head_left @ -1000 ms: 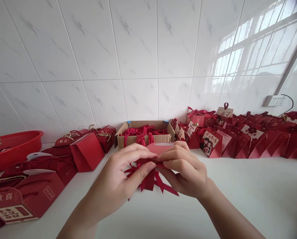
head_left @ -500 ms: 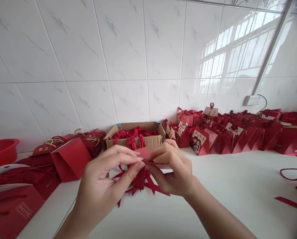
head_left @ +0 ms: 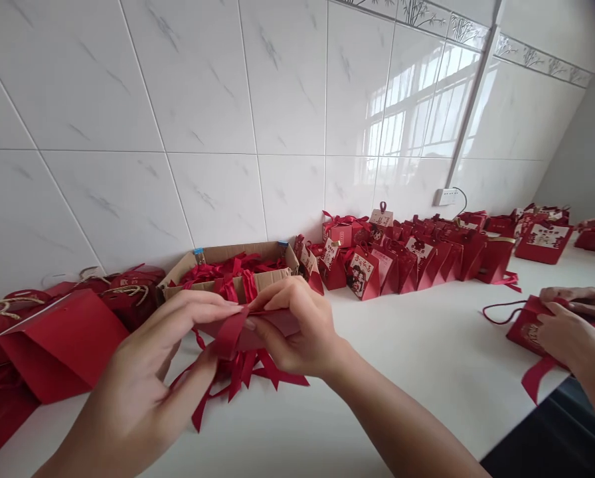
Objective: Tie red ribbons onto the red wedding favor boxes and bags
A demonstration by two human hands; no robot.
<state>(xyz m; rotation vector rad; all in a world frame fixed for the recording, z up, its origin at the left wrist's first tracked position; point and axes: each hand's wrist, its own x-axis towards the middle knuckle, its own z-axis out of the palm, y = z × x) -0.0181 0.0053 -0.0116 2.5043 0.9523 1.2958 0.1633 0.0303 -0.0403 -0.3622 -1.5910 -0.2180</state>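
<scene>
Above the white table, my right hand (head_left: 300, 325) pinches the upper edge of a small red gift box (head_left: 285, 321), its thumb on the near face and its fingers behind. Over the box's edge hangs a dark red ribbon (head_left: 230, 335). My left hand (head_left: 153, 375) curls at the box's left end, fingertips on the top edge and thumb against the lower part of the ribbon. Much of the box is covered by both hands. Below them, several loose red ribbons (head_left: 248, 372) with notched ends lie on the table.
Behind my hands stands a cardboard box (head_left: 262, 251) of red ribbons. Red gift boxes (head_left: 73, 338) crowd the left; rows of red gift bags (head_left: 407, 269) line the tiled wall. At right, a co-worker's hands (head_left: 574, 332) hold a red bag (head_left: 524, 332) with a ribbon.
The view has swung right, bringing the co-worker's hands and bag into sight. My left thumb has moved down and away from its fingers, and the ribbon now shows draped over the box's edge.
</scene>
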